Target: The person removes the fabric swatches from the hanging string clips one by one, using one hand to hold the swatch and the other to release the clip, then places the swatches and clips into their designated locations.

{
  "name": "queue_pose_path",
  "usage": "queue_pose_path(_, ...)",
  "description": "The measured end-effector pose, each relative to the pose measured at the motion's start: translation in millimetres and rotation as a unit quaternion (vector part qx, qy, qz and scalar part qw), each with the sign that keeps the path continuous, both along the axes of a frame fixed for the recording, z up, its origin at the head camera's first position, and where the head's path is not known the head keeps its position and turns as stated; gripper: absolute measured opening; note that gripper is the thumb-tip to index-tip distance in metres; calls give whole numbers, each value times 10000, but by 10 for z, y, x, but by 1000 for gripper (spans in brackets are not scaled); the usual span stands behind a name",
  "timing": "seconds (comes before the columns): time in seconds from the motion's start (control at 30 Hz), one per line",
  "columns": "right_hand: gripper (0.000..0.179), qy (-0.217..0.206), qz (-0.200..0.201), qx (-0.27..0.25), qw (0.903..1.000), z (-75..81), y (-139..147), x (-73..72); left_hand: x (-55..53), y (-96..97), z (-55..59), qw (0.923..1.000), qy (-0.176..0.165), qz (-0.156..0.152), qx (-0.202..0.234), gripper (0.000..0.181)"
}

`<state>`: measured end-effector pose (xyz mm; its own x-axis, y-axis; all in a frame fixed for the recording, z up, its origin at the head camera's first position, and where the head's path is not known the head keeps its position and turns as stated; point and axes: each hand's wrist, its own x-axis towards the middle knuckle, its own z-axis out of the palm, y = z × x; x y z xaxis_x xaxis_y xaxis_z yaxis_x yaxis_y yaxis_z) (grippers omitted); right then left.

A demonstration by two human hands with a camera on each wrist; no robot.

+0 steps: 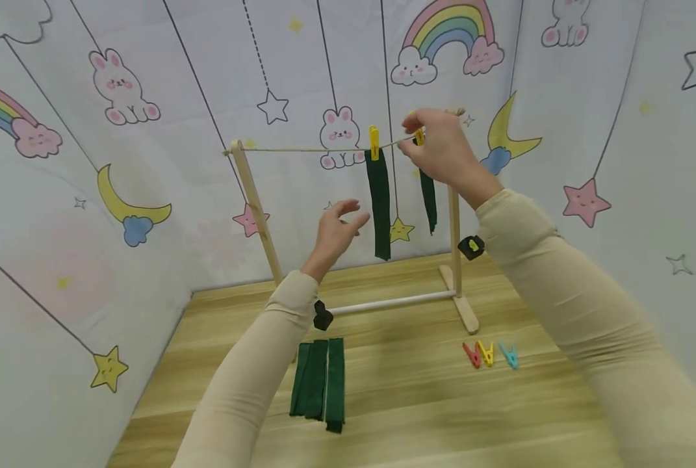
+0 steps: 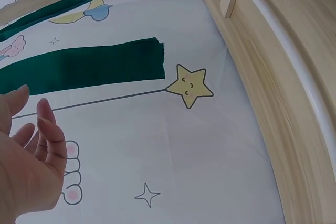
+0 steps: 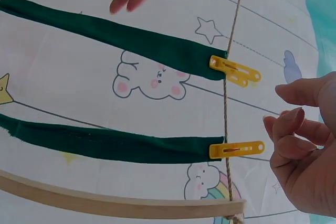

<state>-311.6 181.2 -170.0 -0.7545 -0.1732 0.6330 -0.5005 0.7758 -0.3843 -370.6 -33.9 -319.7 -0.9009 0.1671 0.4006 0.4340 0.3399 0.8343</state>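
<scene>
Two dark green cloth strips hang from a rope line (image 1: pixel 301 150). A yellow clothespin (image 1: pixel 373 143) grips the top of the nearer strip (image 1: pixel 379 208), and another yellow clothespin (image 3: pixel 237 149) fastens the other strip (image 3: pixel 131 146). My right hand (image 1: pixel 438 146) is beside that second pin, partly covering it in the head view. The right wrist view shows its loosely bent fingers apart from both pins, holding nothing. Lower down, my left hand (image 1: pixel 336 231) hovers to the left of the nearer strip, fingers relaxed, without touching it.
The line runs between wooden posts (image 1: pixel 257 208) joined low by a white bar (image 1: pixel 391 303). Several more green strips (image 1: pixel 335 383) lie on the wooden table (image 1: pixel 406 403). Red (image 1: pixel 472 355), yellow (image 1: pixel 486 353) and blue (image 1: pixel 509 355) clothespins lie at the right. A printed cloth backdrop (image 1: pixel 195 84) stands behind.
</scene>
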Motion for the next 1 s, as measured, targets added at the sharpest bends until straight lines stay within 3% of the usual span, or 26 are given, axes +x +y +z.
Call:
queue_pose_path(0.17,36,4,70,178,9998,61,-202,-74,-16,-2,58,9999,69,-35,95,47)
queue_pose_path(0.33,42,-174,141,383,9990,143,-294,-136,-38,101,69,9987,-219,-285,362,49)
queue_pose_path(0.57,47,-819,222,669,9941,225,-327,-249,-44,233,114,9959,-453,-332,710,48)
queue_pose_path(0.8,51,-1703,392,927,9802,294,-415,-358,-13,265,196,9902,-820,-463,1032,50)
queue_pose_path(1.0,49,-1730,405,1342,9749,355,-405,-356,-5,315,202,9899,-767,-487,1089,49)
